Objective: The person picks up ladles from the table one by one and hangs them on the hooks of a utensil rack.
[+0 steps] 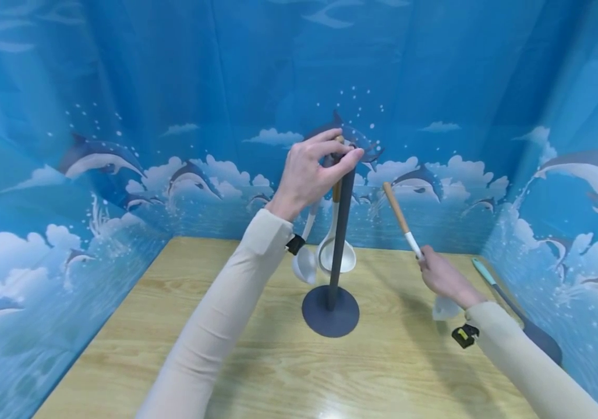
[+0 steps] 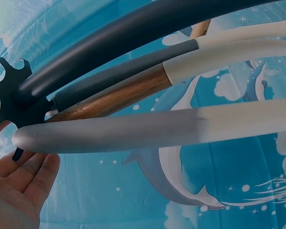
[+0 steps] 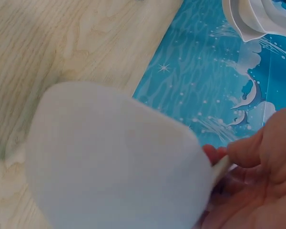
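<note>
My left hand (image 1: 317, 166) grips the top of a dark utensil stand (image 1: 342, 233), thumb and fingers around its hooked crown. Several utensils hang there, among them a white ladle (image 1: 305, 266) and another white bowl-ended utensil (image 1: 349, 259). In the left wrist view, one hanging handle is wooden (image 2: 119, 98) and another grey (image 2: 109, 133), close to my fingers. Off to the stand's right, my right hand (image 1: 442, 276) holds a white spatula (image 1: 409, 238) by its neck, wooden handle tilted up. Its broad white head (image 3: 114, 157) points down above the table.
A dark turner with a mint handle (image 1: 482, 269) lies along the right side of the wooden table (image 1: 173, 349). The stand's round base (image 1: 331, 317) rests mid-table. Blue dolphin-print curtains (image 1: 257, 70) enclose the back and both sides.
</note>
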Demonstrator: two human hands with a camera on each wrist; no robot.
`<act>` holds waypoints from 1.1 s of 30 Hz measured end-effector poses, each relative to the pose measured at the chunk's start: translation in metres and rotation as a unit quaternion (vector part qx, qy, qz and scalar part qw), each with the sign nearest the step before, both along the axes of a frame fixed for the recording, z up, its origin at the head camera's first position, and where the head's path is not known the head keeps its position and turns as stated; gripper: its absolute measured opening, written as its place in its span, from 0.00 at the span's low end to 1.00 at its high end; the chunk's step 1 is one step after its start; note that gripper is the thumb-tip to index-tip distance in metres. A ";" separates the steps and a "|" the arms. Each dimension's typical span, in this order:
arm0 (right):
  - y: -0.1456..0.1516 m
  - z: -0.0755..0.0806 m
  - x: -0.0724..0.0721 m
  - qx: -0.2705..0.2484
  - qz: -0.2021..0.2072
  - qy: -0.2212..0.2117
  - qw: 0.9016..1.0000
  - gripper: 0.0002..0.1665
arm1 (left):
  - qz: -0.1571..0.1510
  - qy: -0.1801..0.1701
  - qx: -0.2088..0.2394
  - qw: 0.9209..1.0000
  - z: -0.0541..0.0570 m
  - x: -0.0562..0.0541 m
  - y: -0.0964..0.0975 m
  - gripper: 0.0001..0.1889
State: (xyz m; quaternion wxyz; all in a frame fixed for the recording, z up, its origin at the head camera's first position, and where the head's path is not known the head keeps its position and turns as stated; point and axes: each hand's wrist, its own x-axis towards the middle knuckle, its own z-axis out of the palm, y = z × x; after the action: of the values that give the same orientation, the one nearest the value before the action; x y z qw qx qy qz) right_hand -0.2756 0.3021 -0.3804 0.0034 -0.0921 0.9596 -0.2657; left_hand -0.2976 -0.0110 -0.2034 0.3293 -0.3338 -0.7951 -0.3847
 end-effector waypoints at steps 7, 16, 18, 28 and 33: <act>-0.005 0.002 0.000 -0.023 -0.017 0.023 0.999 0.17 | -0.007 0.002 0.007 1.000 0.000 0.000 0.001 0.14; -0.016 0.011 -0.002 -0.045 -0.017 0.084 0.995 0.17 | -0.001 -0.013 0.005 1.000 0.001 0.000 0.002 0.14; -0.019 0.013 -0.002 -0.051 -0.021 0.091 0.994 0.18 | -0.002 -0.012 0.007 1.000 0.000 0.000 0.002 0.14; -0.038 0.019 -0.001 -0.086 -0.029 0.136 0.986 0.23 | 0.000 0.004 0.014 1.000 -0.003 -0.001 -0.001 0.14; -0.046 0.023 -0.001 -0.106 -0.022 0.162 0.981 0.24 | -0.006 0.017 0.018 1.000 -0.004 -0.002 0.001 0.13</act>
State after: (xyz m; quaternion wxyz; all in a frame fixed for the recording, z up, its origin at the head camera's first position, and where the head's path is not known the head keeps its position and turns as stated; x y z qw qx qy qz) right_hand -0.2764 0.2559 -0.3578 -0.1677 -0.1129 0.9156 -0.3475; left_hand -0.2994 -0.0101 -0.2074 0.3461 -0.3389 -0.7805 -0.3952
